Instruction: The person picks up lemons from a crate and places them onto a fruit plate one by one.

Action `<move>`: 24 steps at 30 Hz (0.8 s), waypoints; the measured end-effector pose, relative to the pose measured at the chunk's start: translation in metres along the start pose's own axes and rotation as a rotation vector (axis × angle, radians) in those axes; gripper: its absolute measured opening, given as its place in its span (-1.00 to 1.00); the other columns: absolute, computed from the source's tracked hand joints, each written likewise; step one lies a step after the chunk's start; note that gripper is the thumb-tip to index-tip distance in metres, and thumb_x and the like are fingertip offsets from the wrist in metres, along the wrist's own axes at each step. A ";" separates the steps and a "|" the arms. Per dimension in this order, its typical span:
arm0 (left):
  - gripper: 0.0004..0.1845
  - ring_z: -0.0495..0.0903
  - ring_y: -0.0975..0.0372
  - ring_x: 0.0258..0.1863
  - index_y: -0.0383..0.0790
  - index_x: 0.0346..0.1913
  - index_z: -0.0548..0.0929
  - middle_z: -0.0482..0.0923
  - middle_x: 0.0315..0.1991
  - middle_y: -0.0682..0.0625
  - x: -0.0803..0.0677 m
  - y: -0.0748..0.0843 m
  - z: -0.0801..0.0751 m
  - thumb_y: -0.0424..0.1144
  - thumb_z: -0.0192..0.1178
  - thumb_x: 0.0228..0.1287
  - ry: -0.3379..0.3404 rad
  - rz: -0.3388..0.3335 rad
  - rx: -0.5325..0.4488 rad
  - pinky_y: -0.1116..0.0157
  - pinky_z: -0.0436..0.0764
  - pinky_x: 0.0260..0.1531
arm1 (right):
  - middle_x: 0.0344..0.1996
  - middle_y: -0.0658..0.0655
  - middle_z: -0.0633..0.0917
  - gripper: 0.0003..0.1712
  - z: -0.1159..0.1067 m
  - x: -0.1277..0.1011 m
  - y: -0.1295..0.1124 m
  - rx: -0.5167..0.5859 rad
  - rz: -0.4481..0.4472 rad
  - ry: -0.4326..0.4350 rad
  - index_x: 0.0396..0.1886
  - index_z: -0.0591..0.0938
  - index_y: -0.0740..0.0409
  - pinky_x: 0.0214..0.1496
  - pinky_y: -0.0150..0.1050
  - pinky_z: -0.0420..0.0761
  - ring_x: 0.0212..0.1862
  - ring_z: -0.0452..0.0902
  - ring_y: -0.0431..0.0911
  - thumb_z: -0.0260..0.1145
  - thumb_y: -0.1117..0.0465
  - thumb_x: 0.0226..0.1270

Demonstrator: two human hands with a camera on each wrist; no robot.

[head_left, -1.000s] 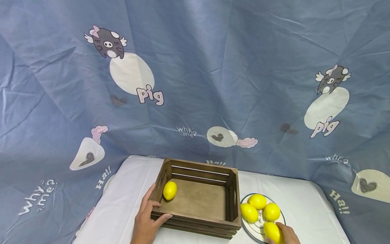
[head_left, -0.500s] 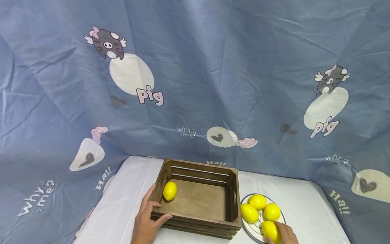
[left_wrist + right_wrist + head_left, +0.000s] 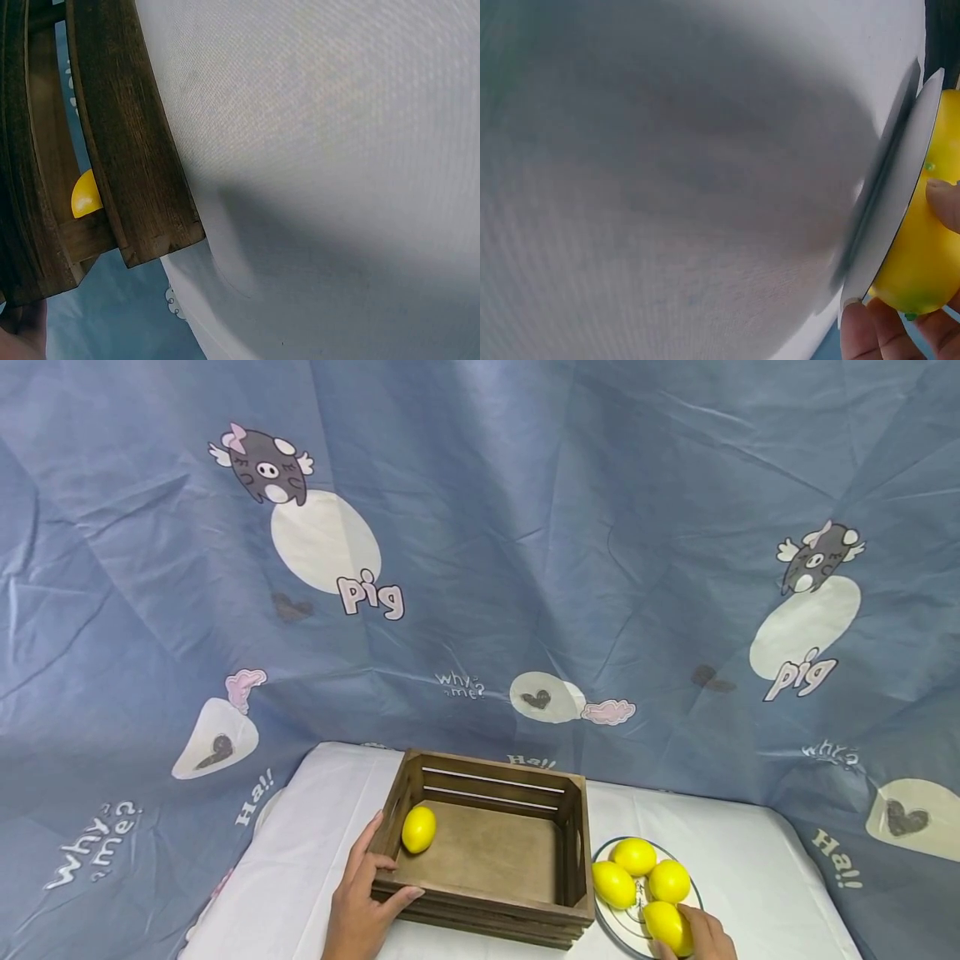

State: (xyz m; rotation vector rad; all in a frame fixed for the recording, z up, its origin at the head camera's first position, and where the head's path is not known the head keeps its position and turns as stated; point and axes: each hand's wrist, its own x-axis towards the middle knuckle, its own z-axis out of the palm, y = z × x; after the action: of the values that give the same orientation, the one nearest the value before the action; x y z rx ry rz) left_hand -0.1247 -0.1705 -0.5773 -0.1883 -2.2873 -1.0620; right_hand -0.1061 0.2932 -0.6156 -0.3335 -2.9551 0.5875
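Currently the right hand (image 3: 697, 935) sits at the near right edge of the surface (image 3: 750, 852), its fingers (image 3: 945, 204) curled round the nearest lemon (image 3: 666, 925) on the plate (image 3: 617, 921). That lemon lies at the plate's near rim, its long axis running from far-left to near-right; the hand covers its near-right end. Wrist view confirms it: a fingertip on top, others wrapped below, the fruit resting against the plate's rim.

Three more lemons (image 3: 633, 855) are clustered just beyond, touching or nearly touching the held one.

Crate (image 3: 491, 852) stands directly left of the plate, close beside it. From the gripped lemon the crate opening lies left and slightly far, over the right wall. One lemon (image 3: 418, 828) already rests inside, in the left corner.

Left hand (image 3: 365, 893) grips the crate's near-left corner: thumb over the near rim, fingers lying straight along the left wall. It is well apart from the plate; the right hand is by far the nearer to the fruit there.
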 end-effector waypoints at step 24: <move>-0.49 0.43 -0.06 0.39 -0.05 -0.17 0.53 0.20 0.61 0.00 0.000 -0.003 -0.001 -0.14 0.69 -0.05 0.014 0.043 0.000 0.66 0.26 0.21 | 0.04 0.39 0.57 -0.26 -0.025 -0.008 -0.028 0.063 -0.211 0.360 0.14 0.55 0.36 0.04 0.24 0.54 0.06 0.49 0.30 0.68 0.20 -0.01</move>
State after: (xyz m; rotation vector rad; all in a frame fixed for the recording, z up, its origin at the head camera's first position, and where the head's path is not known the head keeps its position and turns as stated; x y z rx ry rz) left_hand -0.1254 -0.1726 -0.5787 -0.2278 -2.2605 -1.0381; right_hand -0.1000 0.2750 -0.5818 -0.1037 -2.5774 0.5284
